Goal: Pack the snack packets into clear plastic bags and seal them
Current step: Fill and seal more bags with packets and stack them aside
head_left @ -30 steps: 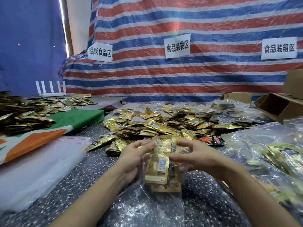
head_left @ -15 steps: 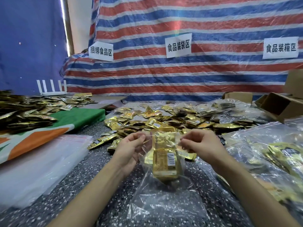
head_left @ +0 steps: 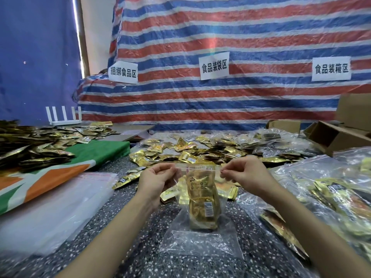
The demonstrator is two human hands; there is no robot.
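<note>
Left hand point(head_left: 158, 177) and right hand point(head_left: 247, 173) each have a pinch grip on a top corner of the clear bag point(head_left: 198, 168) over the table point(head_left: 140, 247) — gold snack packets point(head_left: 202, 201) stacked inside.

— What is the person wearing?

— Only arms and hands come into view. The left forearm point(head_left: 112, 227) and the right forearm point(head_left: 313, 221) are bare along all of their visible length, wrists included.

— And further up?

— The left grip point(head_left: 158, 175) and the right grip point(head_left: 247, 173) are bare as well, with slender fingers.

— Painted nails?

— They are too small to tell. Both forearms are slim and smooth.
</note>
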